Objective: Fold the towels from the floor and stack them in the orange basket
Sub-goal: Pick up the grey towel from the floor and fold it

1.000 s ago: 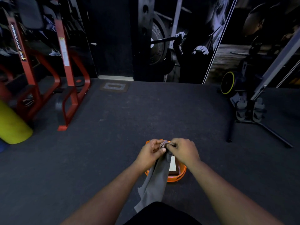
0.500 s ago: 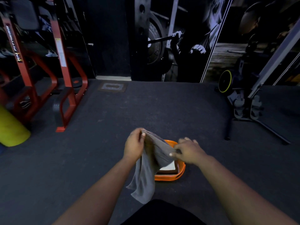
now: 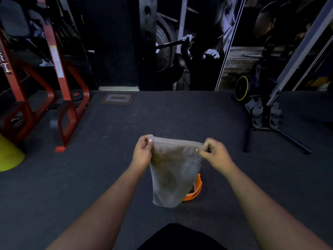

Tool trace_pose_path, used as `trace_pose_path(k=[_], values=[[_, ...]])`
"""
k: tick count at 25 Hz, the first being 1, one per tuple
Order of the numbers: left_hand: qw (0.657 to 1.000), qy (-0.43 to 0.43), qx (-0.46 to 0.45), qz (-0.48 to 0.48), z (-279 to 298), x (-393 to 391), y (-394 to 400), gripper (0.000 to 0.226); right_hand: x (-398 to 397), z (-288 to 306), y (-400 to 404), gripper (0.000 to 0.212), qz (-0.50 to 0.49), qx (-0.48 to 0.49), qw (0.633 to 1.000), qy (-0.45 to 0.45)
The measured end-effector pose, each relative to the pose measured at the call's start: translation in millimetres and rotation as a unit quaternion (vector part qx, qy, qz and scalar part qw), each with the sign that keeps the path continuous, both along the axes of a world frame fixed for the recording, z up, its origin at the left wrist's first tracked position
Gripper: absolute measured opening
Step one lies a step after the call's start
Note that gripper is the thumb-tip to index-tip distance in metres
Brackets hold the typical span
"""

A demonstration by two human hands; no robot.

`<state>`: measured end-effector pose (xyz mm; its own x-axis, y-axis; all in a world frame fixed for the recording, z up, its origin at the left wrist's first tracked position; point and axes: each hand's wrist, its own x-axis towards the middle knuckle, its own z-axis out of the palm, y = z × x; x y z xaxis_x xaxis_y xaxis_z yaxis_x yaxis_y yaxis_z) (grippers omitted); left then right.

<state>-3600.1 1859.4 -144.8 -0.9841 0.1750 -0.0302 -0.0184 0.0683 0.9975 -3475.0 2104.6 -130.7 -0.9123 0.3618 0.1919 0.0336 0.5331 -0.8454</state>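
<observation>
two bare forearms reach forward over a dark gym floor (image 3: 108, 177). the left hand (image 3: 143, 152) and right hand (image 3: 215, 155) each pinch a top corner of a grey towel (image 3: 173, 174), held spread and hanging in the air. behind its lower edge, an orange basket (image 3: 195, 191) sits on the floor, mostly hidden. farther off, a red rack (image 3: 59, 83) stands left.

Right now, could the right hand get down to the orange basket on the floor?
Probably not at once. The right hand and left hand each pinch a top corner of the grey towel, which hangs in front of the orange basket. Nothing else seems to block the way down.
</observation>
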Motion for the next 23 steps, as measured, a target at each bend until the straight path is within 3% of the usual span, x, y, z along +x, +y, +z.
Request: trace_pose_path(k=[2,3,4,6,8,9,10,12,14,15,17,19,20,21,23], values=[[0.997,-0.024,0.071,-0.028,26.4,1.3,12.9,0.024,-2.6,19.3,3.6,0.025,-0.011,-0.182,0.979,0.089],[0.991,-0.045,0.119,-0.050,40.8,2.9,20.8,0.025,-1.4,25.7,8.8,0.026,0.000,-0.281,0.951,0.130],[0.981,-0.065,0.164,-0.076,58.4,4.3,28.9,0.024,2.0,27.6,14.1,0.036,0.025,-0.339,0.931,0.133],[0.960,-0.089,0.240,-0.111,94.8,-3.6,45.3,0.023,12.0,19.6,10.5,0.049,0.091,-0.297,0.950,0.029],[0.931,-0.097,0.330,-0.121,121.1,-13.5,51.4,0.028,16.2,1.5,-3.4,0.037,0.086,-0.257,0.961,-0.052],[0.918,-0.092,0.362,-0.134,123.6,-18.4,47.9,0.034,13.3,-1.1,-10.1,0.026,0.043,-0.287,0.956,-0.032],[0.917,-0.085,0.355,-0.159,115.3,-20.3,40.4,0.040,9.5,1.0,-12.3,0.018,-0.001,-0.317,0.948,0.001],[0.947,-0.095,0.200,-0.231,74.6,-5.7,18.5,0.043,1.3,14.0,-8.1,0.014,-0.022,-0.354,0.934,0.040],[0.934,-0.125,0.012,-0.336,32.4,17.8,4.3,0.035,-5.9,33.5,0.4,0.015,0.018,-0.366,0.930,0.008],[0.925,-0.140,-0.016,-0.352,20.0,23.5,3.6,0.031,-8.6,41.9,4.4,0.016,0.021,-0.374,0.927,-0.014],[0.937,-0.156,0.028,-0.310,17.4,24.9,9.6,0.029,-8.7,49.5,13.3,0.027,0.010,-0.423,0.906,-0.004],[0.942,-0.168,0.111,-0.268,33.8,14.7,20.0,0.031,2.1,42.7,27.4,0.055,0.055,-0.491,0.869,0.023],[0.939,-0.175,0.150,-0.255,45.2,7.7,24.7,0.031,10.6,36.3,29.8,0.067,0.080,-0.491,0.868,-0.014],[0.936,-0.180,0.177,-0.244,54.7,0.9,28.0,0.030,18.5,27.9,26.8,0.069,0.096,-0.459,0.880,-0.083],[0.926,-0.186,0.231,-0.236,65.1,-9.2,29.8,0.037,23.1,8.8,15.2,0.045,0.112,-0.392,0.895,-0.178]])
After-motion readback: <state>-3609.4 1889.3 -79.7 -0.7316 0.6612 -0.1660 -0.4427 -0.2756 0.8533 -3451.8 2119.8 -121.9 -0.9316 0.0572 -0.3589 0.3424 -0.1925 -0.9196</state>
